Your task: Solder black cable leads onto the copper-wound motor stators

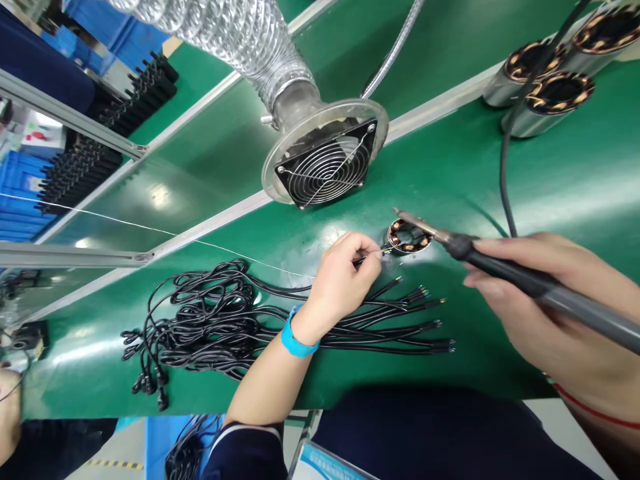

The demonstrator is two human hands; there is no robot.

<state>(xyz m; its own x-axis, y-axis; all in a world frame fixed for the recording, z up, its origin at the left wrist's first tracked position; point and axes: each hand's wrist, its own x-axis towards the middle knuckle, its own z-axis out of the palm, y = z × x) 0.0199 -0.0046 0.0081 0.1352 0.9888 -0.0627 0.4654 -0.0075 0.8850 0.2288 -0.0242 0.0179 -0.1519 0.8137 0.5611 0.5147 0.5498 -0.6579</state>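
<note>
My left hand (347, 270) pinches the end of a black power cable (290, 290), its bared wire tips pointing at a motor stator (411, 239) with copper windings. I cannot tell whether the tips touch the stator. In my right hand (545, 293) is a soldering iron (525, 277), its tip held above and just left of the stator, apart from it. More black cables (215, 320) lie coiled beneath and left of my left forearm, their stripped ends (425, 293) fanned out to the right.
A round fume extractor with a fan grille (327, 170) hangs over the bench on a silver duct (235, 40). Three larger stators (547, 100) stand at the back right. A thin white strand (200, 243) crosses the left side. Another person's hand (7, 407) shows at the far left.
</note>
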